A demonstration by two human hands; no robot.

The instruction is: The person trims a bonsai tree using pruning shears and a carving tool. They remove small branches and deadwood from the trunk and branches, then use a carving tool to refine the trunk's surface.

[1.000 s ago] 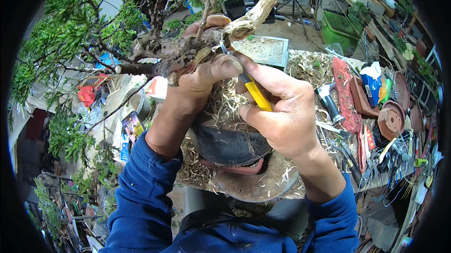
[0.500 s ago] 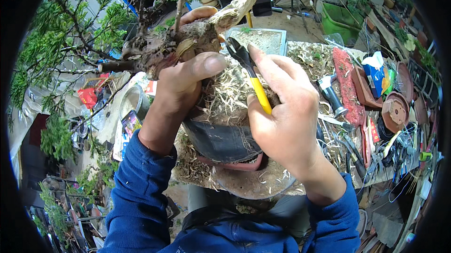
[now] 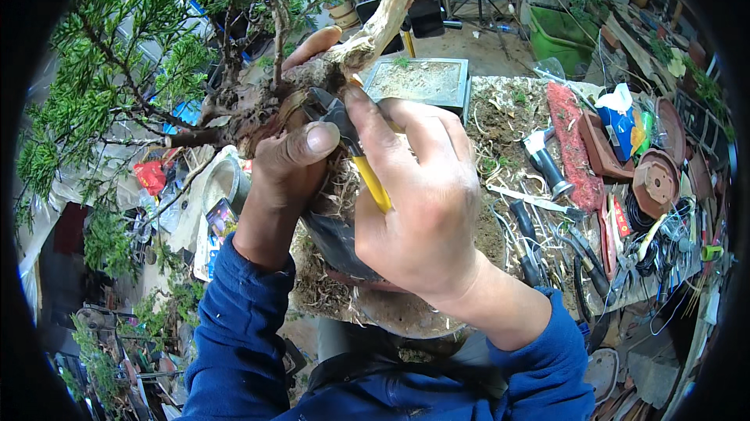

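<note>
My left hand [image 3: 285, 163] grips the gnarled trunk [image 3: 258, 112] of a bonsai juniper, its thumb in front and fingertips showing behind the wood. Green foliage [image 3: 117, 85] spreads to the left; a pale bare deadwood branch [image 3: 379, 11] rises from the trunk. My right hand [image 3: 418, 202] is closed on a cutting tool [image 3: 369, 179] with a yellow handle and dark head. The tool's head lies against the trunk just beside my left thumb; its exact cutting edge is hard to make out. Beneath both hands is a dark pot [image 3: 332, 249] with pale shavings on its soil.
A grey tray [image 3: 418, 69] stands behind the pot. To the right lie a black cylindrical object [image 3: 547, 163], red mesh strip [image 3: 570, 132], terracotta pots [image 3: 655, 183] and several hand tools [image 3: 590, 261]. A green bin [image 3: 562, 38] is at the back, a metal container [image 3: 228, 183] at the left.
My right hand and the tool have moved left and in toward the trunk, after pulling slightly away half a second ago. The trunk and my left hand have shifted slightly left.
</note>
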